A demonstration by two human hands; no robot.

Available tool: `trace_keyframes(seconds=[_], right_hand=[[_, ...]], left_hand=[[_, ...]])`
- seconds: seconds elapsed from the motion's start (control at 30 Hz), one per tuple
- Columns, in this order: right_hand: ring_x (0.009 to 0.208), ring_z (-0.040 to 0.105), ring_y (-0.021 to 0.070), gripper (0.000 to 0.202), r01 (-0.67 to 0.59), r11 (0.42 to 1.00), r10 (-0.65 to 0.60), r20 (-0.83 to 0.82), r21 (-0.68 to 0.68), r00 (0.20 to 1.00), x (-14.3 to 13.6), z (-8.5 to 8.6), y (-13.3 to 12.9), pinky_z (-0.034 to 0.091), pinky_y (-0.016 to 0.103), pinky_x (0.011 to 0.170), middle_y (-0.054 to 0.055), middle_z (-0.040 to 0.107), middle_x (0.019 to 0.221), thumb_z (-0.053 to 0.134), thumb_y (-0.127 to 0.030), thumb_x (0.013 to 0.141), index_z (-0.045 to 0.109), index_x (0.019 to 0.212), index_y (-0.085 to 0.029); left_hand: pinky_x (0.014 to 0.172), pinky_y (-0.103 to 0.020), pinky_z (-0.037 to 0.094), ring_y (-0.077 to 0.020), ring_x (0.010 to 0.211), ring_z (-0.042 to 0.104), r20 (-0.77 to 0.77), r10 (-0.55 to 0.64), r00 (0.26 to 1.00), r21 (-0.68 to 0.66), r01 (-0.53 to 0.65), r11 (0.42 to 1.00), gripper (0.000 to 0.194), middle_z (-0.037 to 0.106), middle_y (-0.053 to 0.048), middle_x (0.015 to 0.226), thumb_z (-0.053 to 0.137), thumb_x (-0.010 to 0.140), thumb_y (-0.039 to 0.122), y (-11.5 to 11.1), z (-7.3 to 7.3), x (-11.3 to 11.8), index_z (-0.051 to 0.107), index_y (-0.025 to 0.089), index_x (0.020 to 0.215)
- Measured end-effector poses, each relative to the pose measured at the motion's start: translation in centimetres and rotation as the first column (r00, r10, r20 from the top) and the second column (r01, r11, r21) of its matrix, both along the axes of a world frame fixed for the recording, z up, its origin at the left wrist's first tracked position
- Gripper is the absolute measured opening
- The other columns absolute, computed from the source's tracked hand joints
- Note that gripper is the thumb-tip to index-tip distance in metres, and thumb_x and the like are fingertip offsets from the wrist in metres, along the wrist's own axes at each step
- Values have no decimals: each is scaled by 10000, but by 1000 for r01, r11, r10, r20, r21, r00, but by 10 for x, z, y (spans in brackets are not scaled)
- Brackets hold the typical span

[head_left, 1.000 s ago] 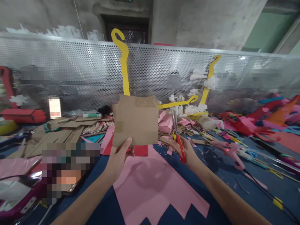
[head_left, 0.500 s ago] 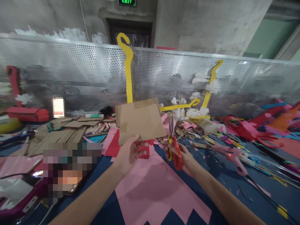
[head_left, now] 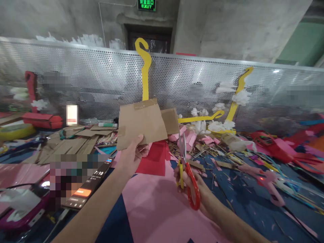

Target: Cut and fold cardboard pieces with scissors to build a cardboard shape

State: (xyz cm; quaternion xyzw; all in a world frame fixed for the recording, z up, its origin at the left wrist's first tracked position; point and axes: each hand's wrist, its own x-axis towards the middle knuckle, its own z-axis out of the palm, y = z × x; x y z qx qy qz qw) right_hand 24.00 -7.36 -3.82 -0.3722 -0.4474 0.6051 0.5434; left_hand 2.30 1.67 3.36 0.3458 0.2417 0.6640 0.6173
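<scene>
A brown cardboard piece [head_left: 141, 123] stands tilted up in my left hand [head_left: 131, 157], the thumb on its face and the other fingers behind or below it. My right hand [head_left: 192, 184] holds scissors [head_left: 193, 189] with one red and one yellow handle, blades pointing up and slightly apart. Red paper [head_left: 153, 160] lies just right of my left hand. Below both hands spreads a large pink sheet [head_left: 157, 206] with a zigzag edge. Behind the cardboard rises a yellow hooked strip [head_left: 145, 74], beside another cardboard piece [head_left: 170, 120].
A phone [head_left: 88, 184] lies at the left, near a purple device [head_left: 22, 214]. At the right is a pink glue gun [head_left: 270, 184] with its cord. Paper scraps [head_left: 199, 148] litter the back, before a perforated metal barrier [head_left: 172, 81].
The cardboard in my left hand has moved left, uncovering the other cardboard piece and more red paper. The scissors have come lower and nearer, with their blades more apart. The view has shifted left.
</scene>
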Motion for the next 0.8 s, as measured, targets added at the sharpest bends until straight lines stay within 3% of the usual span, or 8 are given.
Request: trace_keyframes(seconds=[0.13,0.23,0.33,0.53,0.67,0.8], right_hand=[[892,563,230,574,-38,999,39,85,-9,996,8,-7,-2,517,329,662,71,580,985,769,-665,698,658,1073,-245],[1101,530,253,579,-253,968,247,239,-10,939,14,4,-16,477,389,899,89,553,1220,767,-539,789,582,1282,-298],[1013,543,223,588,-305,950,313,180,-73,932,5,16,-30,477,335,826,73,554,1170,811,-529,743,599,1237,-292],[857,548,178,478,-238,960,255,110,-150,961,-17,24,-34,474,296,752,38,560,1019,836,-478,714,632,1075,-241],[866,547,185,461,-244,961,261,134,-129,956,-15,27,-33,479,307,773,35,573,992,856,-450,700,616,1026,-230],[867,554,179,465,-305,951,309,132,-54,942,-18,23,-30,468,303,783,20,575,945,855,-424,720,575,1033,-225]], left_hand=[[452,-200,428,-79,482,552,-48,39,998,60,-36,998,274,630,49,643,819,707,292,1,-2,-5,616,177,849],[473,-214,445,-84,492,562,-26,98,995,35,-97,995,320,639,45,663,839,673,291,4,-3,-4,626,173,881],[504,-233,478,-94,495,576,-7,136,991,29,-135,990,336,651,32,663,849,653,299,4,-4,-1,634,158,869],[521,-257,508,-127,503,605,-149,148,978,44,-143,989,276,656,3,601,818,710,337,-7,-5,8,648,141,805],[617,-307,591,-164,662,679,-133,160,978,54,-154,987,337,740,-38,852,835,703,293,-12,-10,15,685,165,975],[678,-312,624,-206,912,701,-84,107,991,19,-106,994,472,735,-58,1084,852,680,262,-16,-15,21,680,211,1117]])
